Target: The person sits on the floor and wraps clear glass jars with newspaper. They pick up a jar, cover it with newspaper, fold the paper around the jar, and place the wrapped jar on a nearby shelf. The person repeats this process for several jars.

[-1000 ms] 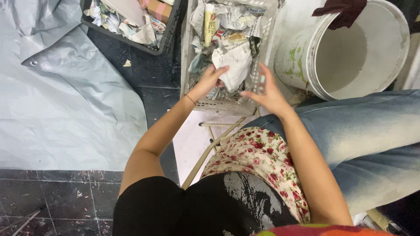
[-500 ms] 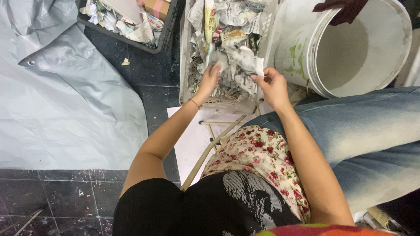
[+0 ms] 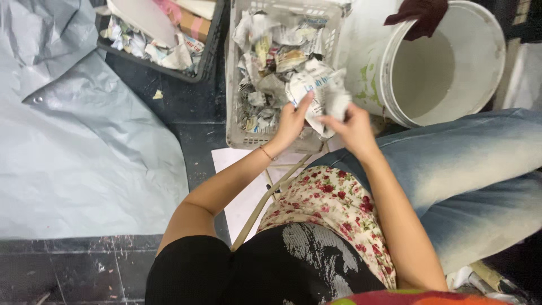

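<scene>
I see my left hand (image 3: 291,120) and right hand (image 3: 353,127) both gripping a crumpled newspaper wad (image 3: 319,90) just above the pale crate (image 3: 237,113) of paper scraps; right of my right hand stands a white bucket (image 3: 446,62); left of my left hand, dark floor tiles (image 3: 186,101) under a grey tarp (image 3: 73,158).

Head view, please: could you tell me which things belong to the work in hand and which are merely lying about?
In hand:
- left hand
- right hand
- crumpled paper held by both
- pale basket of paper scraps

Lying about:
- white bucket
- dark crate
- grey sheet
- someone else's gloved hand on the bucket rim
</scene>
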